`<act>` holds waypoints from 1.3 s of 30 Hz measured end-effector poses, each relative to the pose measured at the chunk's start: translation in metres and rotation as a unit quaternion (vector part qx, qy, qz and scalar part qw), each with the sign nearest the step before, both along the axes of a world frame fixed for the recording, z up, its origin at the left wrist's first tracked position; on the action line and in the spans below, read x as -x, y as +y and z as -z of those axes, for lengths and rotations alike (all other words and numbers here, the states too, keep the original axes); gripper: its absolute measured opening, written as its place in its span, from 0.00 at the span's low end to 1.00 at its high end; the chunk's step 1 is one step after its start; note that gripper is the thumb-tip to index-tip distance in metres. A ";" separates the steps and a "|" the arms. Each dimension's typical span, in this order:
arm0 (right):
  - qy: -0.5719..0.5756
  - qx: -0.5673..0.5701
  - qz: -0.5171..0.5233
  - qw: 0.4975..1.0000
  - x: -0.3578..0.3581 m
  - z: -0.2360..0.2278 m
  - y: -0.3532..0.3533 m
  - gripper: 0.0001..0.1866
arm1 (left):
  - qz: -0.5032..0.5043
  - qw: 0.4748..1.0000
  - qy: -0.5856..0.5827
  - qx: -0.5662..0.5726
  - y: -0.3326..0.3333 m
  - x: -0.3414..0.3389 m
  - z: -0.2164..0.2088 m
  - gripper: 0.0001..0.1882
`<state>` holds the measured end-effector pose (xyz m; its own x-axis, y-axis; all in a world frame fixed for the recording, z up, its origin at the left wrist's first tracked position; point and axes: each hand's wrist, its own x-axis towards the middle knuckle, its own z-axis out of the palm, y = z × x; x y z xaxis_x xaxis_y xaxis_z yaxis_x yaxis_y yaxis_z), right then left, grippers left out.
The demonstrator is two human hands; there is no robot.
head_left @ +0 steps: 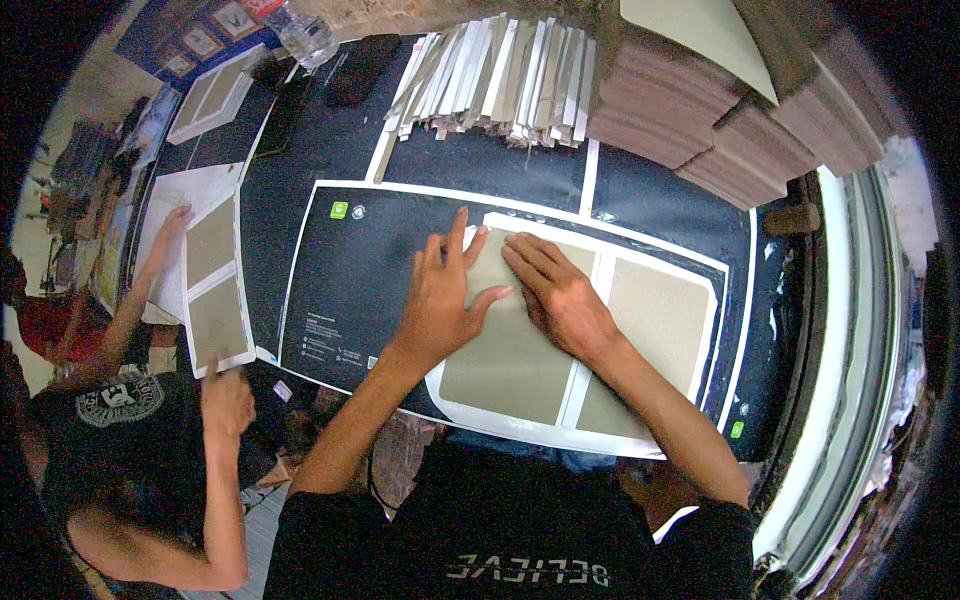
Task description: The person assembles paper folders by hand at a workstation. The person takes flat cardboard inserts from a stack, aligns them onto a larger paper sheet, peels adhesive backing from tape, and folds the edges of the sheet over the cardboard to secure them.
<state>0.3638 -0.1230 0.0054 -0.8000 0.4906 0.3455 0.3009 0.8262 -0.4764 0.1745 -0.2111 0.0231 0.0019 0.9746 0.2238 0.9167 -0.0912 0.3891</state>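
A white cover sheet [574, 395] with trimmed corners lies in front of me. On it are two grey-brown boards, a left board [510, 365] and a right board [665, 310], with a narrow white strip between them. My left hand [437, 300] is at the upper left edge of the sheet, fingers spread, its fingertips near a folded-looking white corner. Flat on the top of the left board rests my right hand [565, 300], fingers stretched out close together. Neither hand visibly grips anything. Beneath the cover is a large dark printed sheet [345, 270] with white borders.
A bundle of thin board strips [490, 80] lies at the far side. Stacked grey-brown boards [660, 110] stand at far right. At left, a co-worker's hand [228, 402] touches another two-board cover [215, 240]. A clear bottle [305, 38] is at the back left.
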 end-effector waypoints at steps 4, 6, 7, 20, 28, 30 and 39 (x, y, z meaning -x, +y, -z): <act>-0.007 0.002 -0.005 1.000 0.000 0.004 0.000 0.35 | -0.004 1.000 -0.008 0.022 -0.001 -0.002 -0.001 0.37; -0.002 -0.005 -0.008 1.000 0.001 0.004 0.001 0.36 | -0.013 1.000 -0.006 0.024 -0.001 -0.003 0.002 0.39; 0.002 -0.014 -0.010 1.000 0.000 0.005 0.002 0.38 | -0.020 1.000 -0.006 0.021 -0.001 -0.004 0.005 0.41; -0.083 0.066 -0.028 0.994 0.035 -0.042 0.018 0.44 | -0.145 0.956 -0.227 -0.117 0.012 0.028 0.012 0.37; -0.120 0.072 -0.122 0.983 0.064 -0.054 0.064 0.17 | -0.140 0.941 -0.299 -0.079 0.026 0.031 0.023 0.37; -0.156 0.064 -0.132 0.977 0.067 -0.060 0.066 0.16 | -0.148 0.925 -0.342 -0.079 0.026 0.029 0.025 0.36; -0.153 0.004 -0.197 0.968 0.071 -0.054 0.080 0.16 | -0.152 0.923 -0.344 -0.079 0.029 0.027 0.030 0.38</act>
